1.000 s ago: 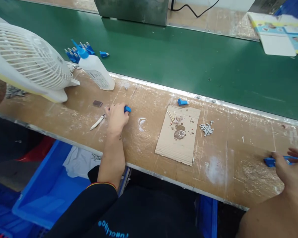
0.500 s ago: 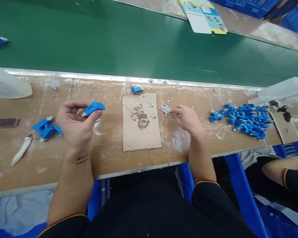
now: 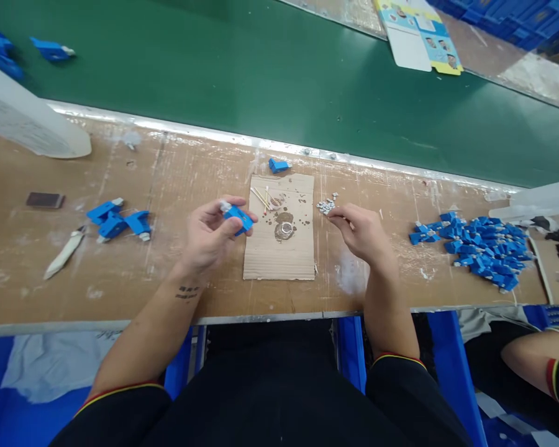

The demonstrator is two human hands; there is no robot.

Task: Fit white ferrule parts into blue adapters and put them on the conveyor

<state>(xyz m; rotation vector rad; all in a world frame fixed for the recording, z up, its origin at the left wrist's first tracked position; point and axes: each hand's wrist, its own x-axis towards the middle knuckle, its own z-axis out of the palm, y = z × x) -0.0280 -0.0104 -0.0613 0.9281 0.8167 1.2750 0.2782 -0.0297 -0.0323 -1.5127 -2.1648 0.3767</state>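
My left hand [image 3: 209,239] grips a blue plastic part [image 3: 237,218] with a whitish tip, between thumb and fingers, just left of a piece of corrugated cardboard [image 3: 279,264]. My right hand [image 3: 361,233] has thumb and forefinger pinched together at the edge of a small heap of grey-white bits [image 3: 325,206]; whatever lies between the fingertips is too small to make out. On the cardboard are a few cotton swabs [image 3: 261,197], dark wet stains and a small round clear blob [image 3: 286,228]. Another blue part [image 3: 278,166] lies just beyond the cardboard.
At the right lies a big pile of blue parts [image 3: 487,245]; a few more [image 3: 116,220] lie left, near a white-handled knife [image 3: 65,254] and a dark block [image 3: 45,200]. A green belt [image 3: 242,81] runs behind. A co-worker's arm [image 3: 535,354] shows at right.
My left hand has moved right, towards the cardboard, with the blue part turned in its fingers. My right hand stays at the grey-white bits. The view has shifted a little left.
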